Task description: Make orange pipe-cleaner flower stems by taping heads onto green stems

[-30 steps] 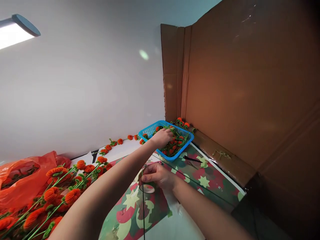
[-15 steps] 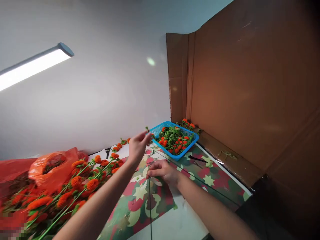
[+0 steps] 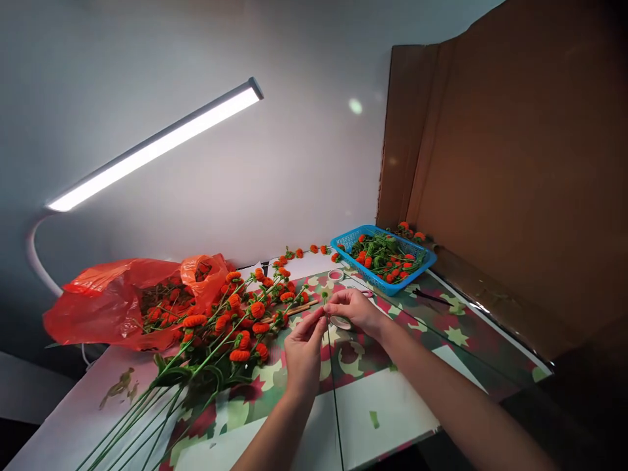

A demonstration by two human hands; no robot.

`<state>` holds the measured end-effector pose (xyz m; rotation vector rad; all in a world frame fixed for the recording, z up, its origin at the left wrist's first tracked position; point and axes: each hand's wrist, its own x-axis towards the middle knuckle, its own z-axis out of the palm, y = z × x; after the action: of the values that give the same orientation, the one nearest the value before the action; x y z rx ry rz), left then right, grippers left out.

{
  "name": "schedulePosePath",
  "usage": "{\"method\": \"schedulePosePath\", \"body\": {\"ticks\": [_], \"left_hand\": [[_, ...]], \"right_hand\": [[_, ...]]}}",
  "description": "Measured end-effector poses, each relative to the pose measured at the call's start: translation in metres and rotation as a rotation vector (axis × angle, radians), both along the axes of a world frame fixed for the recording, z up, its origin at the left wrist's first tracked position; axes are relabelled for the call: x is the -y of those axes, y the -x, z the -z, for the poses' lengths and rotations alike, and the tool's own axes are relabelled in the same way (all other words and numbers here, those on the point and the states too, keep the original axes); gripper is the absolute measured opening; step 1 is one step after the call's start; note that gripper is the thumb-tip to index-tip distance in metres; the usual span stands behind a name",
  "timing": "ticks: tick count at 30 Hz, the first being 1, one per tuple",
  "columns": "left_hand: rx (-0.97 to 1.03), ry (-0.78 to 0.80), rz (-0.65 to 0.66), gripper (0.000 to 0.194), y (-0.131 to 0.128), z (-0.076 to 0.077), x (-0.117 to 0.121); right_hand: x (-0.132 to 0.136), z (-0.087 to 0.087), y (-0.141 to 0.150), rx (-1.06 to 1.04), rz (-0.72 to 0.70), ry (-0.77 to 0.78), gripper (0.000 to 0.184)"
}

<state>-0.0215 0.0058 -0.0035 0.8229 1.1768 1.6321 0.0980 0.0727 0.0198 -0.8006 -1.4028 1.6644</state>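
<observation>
My left hand [image 3: 303, 353] and my right hand [image 3: 357, 311] meet fingertip to fingertip over the patterned table cover. Both pinch near the top of a long, thin green stem [image 3: 335, 405], which hangs down toward the table's front edge. A small green bud-like piece [image 3: 324, 296] pokes up just above the fingers; how it joins the stem is hidden. Under my right hand lies a roll of tape [image 3: 340, 323], partly covered. Another tape roll [image 3: 335, 275] rests a little farther back.
Orange fuzzy flowers [image 3: 258, 310] on green stems lie in a bunch at left, beside a red plastic bag [image 3: 108, 294]. A blue basket [image 3: 393, 286] of flowers and greenery stands at the back. Cardboard [image 3: 490, 163] walls the right side; a lit lamp [image 3: 161, 147] hangs at left.
My left hand has come down from near the basket to meet my right hand at the stem's top. The view has swung left, showing more of the lamp, bag and flowers.
</observation>
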Motion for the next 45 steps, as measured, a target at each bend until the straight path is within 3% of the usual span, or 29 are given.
{"method": "schedulePosePath", "body": {"ticks": [4, 9, 23, 40, 42, 45], "left_hand": [[0.183, 0.100, 0.065, 0.038, 0.001, 0.002, 0.003], [0.370, 0.130, -0.027, 0.042, -0.001, -0.001, 0.000], [0.039, 0.101, 0.003, 0.039, -0.004, -0.012, 0.007], [0.032, 0.158, 0.034, 0.030, -0.002, -0.012, 0.007], [0.050, 0.134, 0.037, 0.030, -0.003, -0.012, 0.008], [0.137, 0.120, 0.056, 0.031, -0.004, -0.011, 0.010]], "right_hand": [[-0.001, 0.005, -0.001, 0.062, 0.042, -0.049, 0.030], [-0.002, 0.013, -0.003, 0.059, 0.056, -0.042, 0.030], [0.004, 0.007, -0.004, 0.169, 0.107, -0.090, 0.026], [0.006, 0.008, -0.004, 0.205, 0.127, -0.234, 0.018], [0.005, 0.010, -0.005, 0.180, 0.118, -0.209, 0.020], [0.004, 0.013, -0.006, 0.078, 0.042, -0.057, 0.028]]}}
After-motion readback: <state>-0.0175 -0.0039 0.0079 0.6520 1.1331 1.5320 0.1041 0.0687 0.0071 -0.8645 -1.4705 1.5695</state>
